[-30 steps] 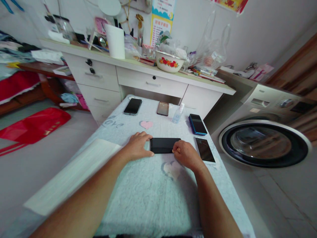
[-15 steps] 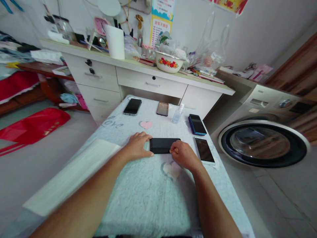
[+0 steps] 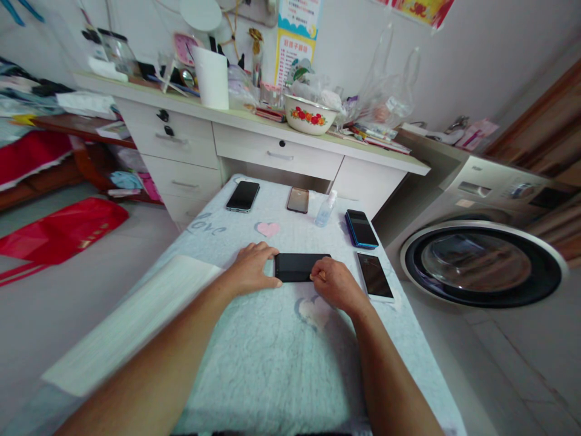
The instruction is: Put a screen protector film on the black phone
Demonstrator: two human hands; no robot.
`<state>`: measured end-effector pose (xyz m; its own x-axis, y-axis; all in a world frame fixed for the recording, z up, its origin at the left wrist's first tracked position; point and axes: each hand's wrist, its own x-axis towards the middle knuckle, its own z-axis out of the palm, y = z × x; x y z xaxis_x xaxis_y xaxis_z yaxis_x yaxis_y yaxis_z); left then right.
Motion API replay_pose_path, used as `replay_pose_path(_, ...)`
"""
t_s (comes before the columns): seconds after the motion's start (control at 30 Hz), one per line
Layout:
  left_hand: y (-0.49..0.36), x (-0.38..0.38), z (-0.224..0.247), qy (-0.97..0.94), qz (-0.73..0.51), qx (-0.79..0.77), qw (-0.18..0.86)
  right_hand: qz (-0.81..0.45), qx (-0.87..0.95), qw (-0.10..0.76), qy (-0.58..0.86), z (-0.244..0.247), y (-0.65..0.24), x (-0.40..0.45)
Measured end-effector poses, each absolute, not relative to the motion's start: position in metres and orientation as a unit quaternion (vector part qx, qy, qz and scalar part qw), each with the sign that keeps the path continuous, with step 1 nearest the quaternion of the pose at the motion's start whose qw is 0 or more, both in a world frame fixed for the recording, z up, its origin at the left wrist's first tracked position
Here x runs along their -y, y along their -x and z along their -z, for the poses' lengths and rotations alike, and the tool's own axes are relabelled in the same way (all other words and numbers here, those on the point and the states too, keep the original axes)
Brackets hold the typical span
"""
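Observation:
A black smartphone [image 3: 294, 267] lies face up and crosswise on the cloth-covered table [image 3: 267, 357]. My left hand [image 3: 255, 267] braces its left end, with the thumb at the near corner and the fingers at the far corner. Over the phone's right end, my right hand [image 3: 334, 280] has its fingers curled in, the fingertips down at the screen. Whatever may be pinched in them is hidden. To the right of that hand lies a white-edged phone [image 3: 376, 277], and beyond it a blue-edged phone [image 3: 362, 229].
At the far side are another phone [image 3: 243, 196], a brown-rimmed phone case [image 3: 298, 200] and a clear spray bottle [image 3: 325, 209]. A white sheet [image 3: 136, 321] lies along the left edge. Behind stands a desk [image 3: 181, 151] with clutter, and a washing machine [image 3: 481, 254] is at right.

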<state>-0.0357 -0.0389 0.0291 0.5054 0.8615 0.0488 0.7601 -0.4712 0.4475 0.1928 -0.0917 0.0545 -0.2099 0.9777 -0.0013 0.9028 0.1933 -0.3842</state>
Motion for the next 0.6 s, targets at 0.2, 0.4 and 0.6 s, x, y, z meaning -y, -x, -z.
replay_pose_path(0.2,0.0347,0.0406,-0.0342,-0.846,-0.127,-0.481,0.191,-0.150,0.765,0.140,0.611,-0.0535,-0.1931,0.0922)
replay_pose_path(0.4,0.0350,0.0402,-0.0329,-0.846,-0.127,-0.482,0.190,-0.152,0.764,0.142,0.611,-0.0551,-0.1920,0.0932)
replay_pose_path(0.6,0.0360,0.0388,-0.0292,-0.847,-0.133,-0.478,0.189,-0.147,0.767,0.148,0.607,-0.0540,-0.1923,0.0924)
